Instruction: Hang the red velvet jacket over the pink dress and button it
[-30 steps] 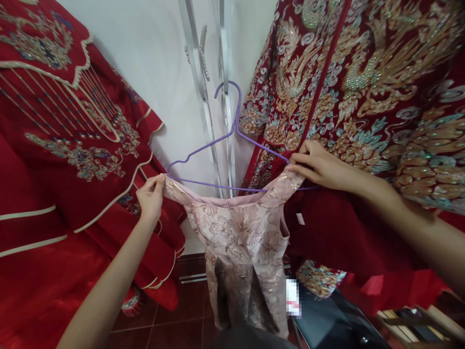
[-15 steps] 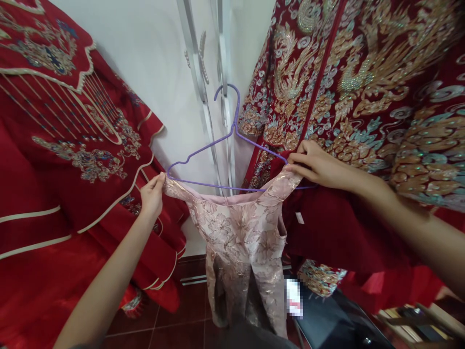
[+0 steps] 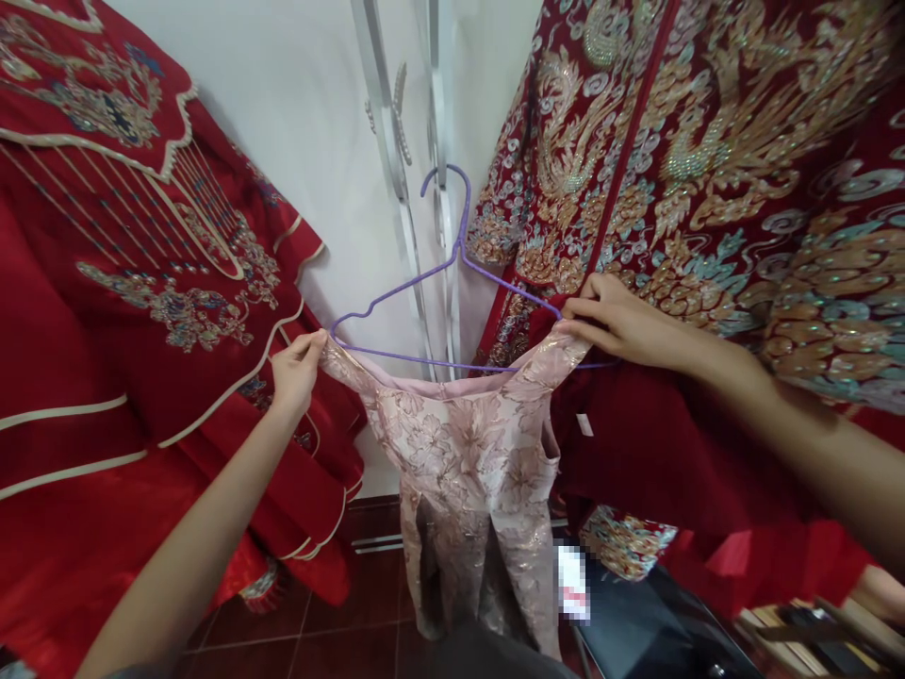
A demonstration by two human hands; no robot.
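Dress [image 3: 459,443], pink floral, against purple hanger [image 3: 417,279] hooked on metal rack [image 3: 434,85]; left hand [image 3: 297,372], right hand [image 3: 608,321] each pinching a shoulder strap, seemingly to spread the neckline [image 3: 442,389]

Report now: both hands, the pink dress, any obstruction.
Left hand and right hand each pinching a shoulder of the pink dress. Dress at purple hanger, hooking unclear. Dark red cloth close by right hand.

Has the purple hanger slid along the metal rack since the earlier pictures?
No, not noticeably. The purple hanger still hangs at the same spot on the metal rack; the small shift in the picture affects both together.
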